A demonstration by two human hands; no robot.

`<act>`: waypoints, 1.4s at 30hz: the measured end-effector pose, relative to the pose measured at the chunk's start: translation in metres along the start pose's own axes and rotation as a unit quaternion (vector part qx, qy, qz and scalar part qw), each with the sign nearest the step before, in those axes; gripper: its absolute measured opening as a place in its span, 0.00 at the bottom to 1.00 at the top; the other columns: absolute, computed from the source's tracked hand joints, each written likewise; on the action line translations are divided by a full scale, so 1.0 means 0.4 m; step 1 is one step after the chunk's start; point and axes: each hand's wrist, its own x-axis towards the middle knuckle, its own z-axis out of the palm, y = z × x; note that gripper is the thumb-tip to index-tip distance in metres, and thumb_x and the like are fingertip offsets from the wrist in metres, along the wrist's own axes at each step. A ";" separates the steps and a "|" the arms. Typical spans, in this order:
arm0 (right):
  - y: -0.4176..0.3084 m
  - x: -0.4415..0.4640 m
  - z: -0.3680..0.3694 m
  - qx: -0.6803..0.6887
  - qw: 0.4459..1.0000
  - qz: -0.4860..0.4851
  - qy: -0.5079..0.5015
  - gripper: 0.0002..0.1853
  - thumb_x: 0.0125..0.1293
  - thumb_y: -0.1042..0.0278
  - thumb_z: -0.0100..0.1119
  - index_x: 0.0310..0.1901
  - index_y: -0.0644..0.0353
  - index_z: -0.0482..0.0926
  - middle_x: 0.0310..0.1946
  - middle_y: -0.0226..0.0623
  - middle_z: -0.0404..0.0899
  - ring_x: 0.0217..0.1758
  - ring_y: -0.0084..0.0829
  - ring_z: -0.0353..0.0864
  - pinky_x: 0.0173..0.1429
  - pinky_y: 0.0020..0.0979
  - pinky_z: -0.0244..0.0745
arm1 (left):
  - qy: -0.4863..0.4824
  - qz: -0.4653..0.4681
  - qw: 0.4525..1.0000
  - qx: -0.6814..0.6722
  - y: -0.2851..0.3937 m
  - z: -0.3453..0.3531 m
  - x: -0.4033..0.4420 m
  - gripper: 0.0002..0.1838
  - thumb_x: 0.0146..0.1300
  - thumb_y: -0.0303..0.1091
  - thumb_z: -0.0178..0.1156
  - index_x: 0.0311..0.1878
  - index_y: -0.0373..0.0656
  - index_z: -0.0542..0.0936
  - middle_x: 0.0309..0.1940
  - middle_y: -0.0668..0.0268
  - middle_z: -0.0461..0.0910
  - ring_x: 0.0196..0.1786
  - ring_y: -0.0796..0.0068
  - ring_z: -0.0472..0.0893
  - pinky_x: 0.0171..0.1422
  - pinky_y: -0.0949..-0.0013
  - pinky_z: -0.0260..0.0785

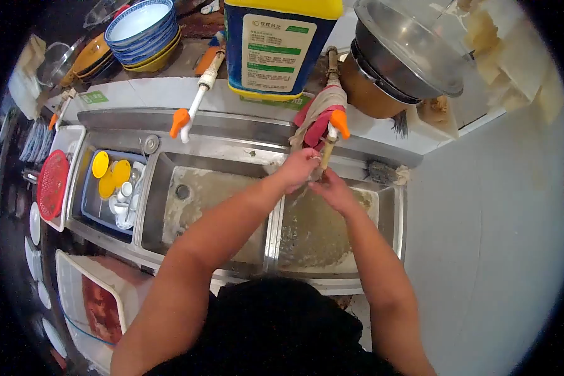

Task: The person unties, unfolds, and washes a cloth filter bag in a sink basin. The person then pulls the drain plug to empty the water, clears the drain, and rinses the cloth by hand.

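Both hands meet at the spout of the right-hand tap [328, 150], above the right sink basin [388, 210]. My left hand [299, 169] is left of the spout, its fingers curled close to it. Just below and to the right, my right hand [335, 193] has its fingers bent in toward the left one. A small pale thing seems to lie between the fingertips, too small and blurred to name. Murky water [313, 235] stands in the basin below. A red and beige cloth [319, 113] is wrapped around the tap's pipe behind the orange handle [338, 123].
The middle basin [216, 188] is left of the hands, then a blue tub [91, 200] of cups and yellow dishes. A blue detergent jug [272, 53], stacked bowls [141, 31] and metal basins [413, 47] stand on the ledge. A grey wall [482, 219] rises at right.
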 end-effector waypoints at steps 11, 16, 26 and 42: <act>-0.038 0.021 -0.032 0.348 0.935 0.066 -0.005 0.17 0.56 0.58 0.62 0.41 0.63 0.76 0.29 0.36 0.77 0.30 0.27 0.73 0.38 0.30 0.70 | -0.031 0.044 0.851 0.522 0.085 -0.095 -0.055 0.16 0.51 0.42 0.64 0.39 0.41 0.80 0.34 0.51 0.79 0.40 0.51 0.78 0.47 0.61 0.70; -0.050 -0.022 -0.055 -0.189 0.963 0.028 -0.192 0.21 0.51 0.53 0.67 0.43 0.59 0.80 0.32 0.40 0.81 0.34 0.34 0.79 0.43 0.36 0.73 | 0.022 0.063 0.879 0.473 0.099 -0.120 -0.050 0.16 0.50 0.42 0.65 0.37 0.41 0.80 0.33 0.52 0.79 0.39 0.53 0.78 0.46 0.59 0.70; 0.157 -0.003 -0.028 0.221 0.954 0.184 -0.082 0.20 0.57 0.56 0.63 0.43 0.65 0.78 0.29 0.30 0.79 0.27 0.27 0.74 0.35 0.32 0.71 | 0.186 0.085 0.900 0.385 0.047 -0.225 -0.043 0.13 0.56 0.40 0.60 0.38 0.39 0.79 0.35 0.53 0.80 0.39 0.54 0.79 0.46 0.59 0.69; 0.037 -0.022 0.040 0.299 0.941 0.156 -0.001 0.20 0.63 0.55 0.55 0.47 0.65 0.76 0.43 0.36 0.79 0.45 0.28 0.75 0.53 0.30 0.66 | 0.296 0.033 0.929 0.219 0.026 -0.253 -0.087 0.14 0.59 0.39 0.56 0.39 0.37 0.78 0.32 0.56 0.80 0.34 0.62 0.78 0.42 0.64 0.68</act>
